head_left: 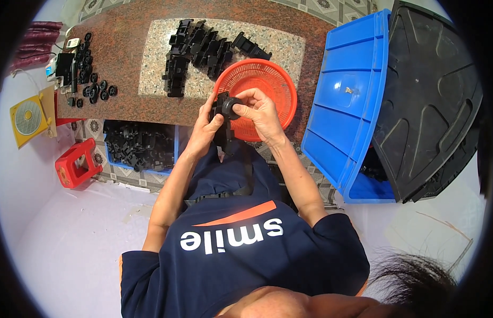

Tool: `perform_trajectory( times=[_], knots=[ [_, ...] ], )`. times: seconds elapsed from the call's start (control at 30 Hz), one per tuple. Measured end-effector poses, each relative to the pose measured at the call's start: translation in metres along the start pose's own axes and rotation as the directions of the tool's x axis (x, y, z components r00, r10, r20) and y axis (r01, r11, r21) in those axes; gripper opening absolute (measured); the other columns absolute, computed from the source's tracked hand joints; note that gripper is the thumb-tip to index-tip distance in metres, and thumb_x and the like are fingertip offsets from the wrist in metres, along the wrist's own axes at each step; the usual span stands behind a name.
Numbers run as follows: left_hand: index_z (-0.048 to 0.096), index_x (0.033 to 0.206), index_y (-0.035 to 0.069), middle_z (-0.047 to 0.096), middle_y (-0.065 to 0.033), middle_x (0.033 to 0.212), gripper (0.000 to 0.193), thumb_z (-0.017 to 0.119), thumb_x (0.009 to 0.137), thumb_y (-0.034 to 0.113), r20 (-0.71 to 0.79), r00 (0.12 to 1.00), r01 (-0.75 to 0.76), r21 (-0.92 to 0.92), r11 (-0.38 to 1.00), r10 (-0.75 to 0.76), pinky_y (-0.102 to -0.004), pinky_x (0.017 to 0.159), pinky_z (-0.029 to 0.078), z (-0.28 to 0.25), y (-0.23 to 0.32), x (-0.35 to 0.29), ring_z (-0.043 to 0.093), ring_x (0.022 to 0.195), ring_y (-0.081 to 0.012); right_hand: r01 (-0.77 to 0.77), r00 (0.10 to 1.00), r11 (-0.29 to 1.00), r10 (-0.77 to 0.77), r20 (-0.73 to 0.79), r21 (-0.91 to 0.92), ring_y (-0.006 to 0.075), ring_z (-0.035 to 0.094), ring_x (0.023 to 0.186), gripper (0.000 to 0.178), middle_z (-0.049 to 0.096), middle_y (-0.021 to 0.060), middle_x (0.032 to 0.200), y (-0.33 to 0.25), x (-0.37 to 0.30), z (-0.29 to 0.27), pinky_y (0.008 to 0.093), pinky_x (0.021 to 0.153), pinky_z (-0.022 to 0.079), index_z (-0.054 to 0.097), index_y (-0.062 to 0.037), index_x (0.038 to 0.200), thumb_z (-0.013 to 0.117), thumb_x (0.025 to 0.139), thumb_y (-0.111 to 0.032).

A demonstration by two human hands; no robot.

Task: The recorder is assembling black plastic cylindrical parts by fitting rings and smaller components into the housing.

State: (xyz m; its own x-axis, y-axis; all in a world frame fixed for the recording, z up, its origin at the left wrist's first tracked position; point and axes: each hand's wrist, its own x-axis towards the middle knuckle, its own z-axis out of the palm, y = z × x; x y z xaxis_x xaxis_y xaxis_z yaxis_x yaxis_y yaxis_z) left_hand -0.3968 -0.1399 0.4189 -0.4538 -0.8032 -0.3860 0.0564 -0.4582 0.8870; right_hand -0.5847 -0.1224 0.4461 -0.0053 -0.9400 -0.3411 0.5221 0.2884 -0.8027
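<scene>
My left hand (203, 133) is closed round a black plastic chassis-like part (223, 135), held upright in front of my body at the table's near edge. In my right hand (263, 113), thumb and fingers pinch a small black wheel (232, 108) against the upper end of that part. Whether the wheel is seated on it, I cannot tell. Just beyond both hands sits a red plastic basket (290, 90). Several similar black parts (202, 45) stand in a row on the pale speckled panel, and one more black part (251, 46) lies apart to their right.
Loose black wheels (92, 87) are scattered on the left of the brown stone table (119, 53). Below that edge stands a blue crate (141, 146) full of black parts, beside a red stool (76, 163). A large blue bin (344, 95) with a black tray (424, 106) rises at right.
</scene>
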Motion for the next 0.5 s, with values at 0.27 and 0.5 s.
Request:
perform_trajectory(
  times=[0.27, 0.5],
  knots=[
    [0.023, 0.153, 0.009, 0.025, -0.0113, 0.155, 0.092, 0.063, 0.085, 0.055, 0.003, 0.999, 0.035, 0.041, 0.999, -0.035, -0.0352, 0.114, 0.025, 0.005, 0.015, 0.002, 0.028, 0.141, -0.0222, -0.018, 0.999, 1.000, 0.018, -0.028, 0.014, 0.0115, 0.064, 0.086, 0.025, 0.067, 0.0064, 0.095, 0.001, 0.000, -0.002, 0.0255, 0.080, 0.053, 0.060, -0.0019, 0.103, 0.074, 0.083, -0.002],
    [0.021, 0.153, 0.011, 0.031, -0.0139, 0.141, 0.099, 0.065, 0.081, 0.063, 0.014, 0.999, -0.039, 0.229, 0.973, 0.036, -0.0399, 0.111, 0.030, -0.001, 0.009, 0.004, 0.033, 0.134, -0.0285, 0.040, 0.999, 0.998, -0.041, -0.016, -0.054, 0.0112, 0.063, 0.085, 0.026, 0.065, 0.0057, 0.094, 0.003, -0.002, 0.003, 0.0245, 0.078, 0.053, 0.058, -0.0015, 0.104, 0.074, 0.083, -0.003]
  ],
)
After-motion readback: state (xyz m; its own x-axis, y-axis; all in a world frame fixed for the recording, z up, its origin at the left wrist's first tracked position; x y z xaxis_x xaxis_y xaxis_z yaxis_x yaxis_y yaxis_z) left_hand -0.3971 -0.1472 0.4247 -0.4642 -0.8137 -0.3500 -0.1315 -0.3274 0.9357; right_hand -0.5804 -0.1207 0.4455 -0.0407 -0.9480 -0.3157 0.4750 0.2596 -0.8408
